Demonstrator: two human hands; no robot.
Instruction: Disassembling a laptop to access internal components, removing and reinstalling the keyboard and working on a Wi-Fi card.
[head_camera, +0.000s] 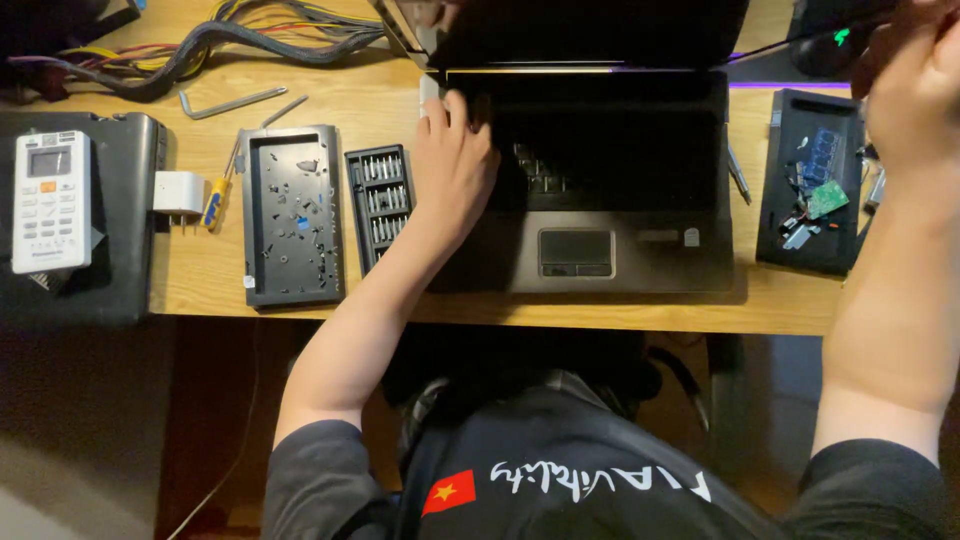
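Your left hand lies flat, fingers together, on the open laptop mid-tabletop; right hand far right, fingers unclear; one nudge could scatter the screw tray just left.

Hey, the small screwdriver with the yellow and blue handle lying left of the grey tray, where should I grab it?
Grip the screwdriver by its yellow handle, coming from above. It lies flat in the gap between the white plug adapter and the grey tray, so pinch it along its length, probably with fingertips.

Matt dark plastic laptop on a smooth pale wooden table, beside shiny metal bits.
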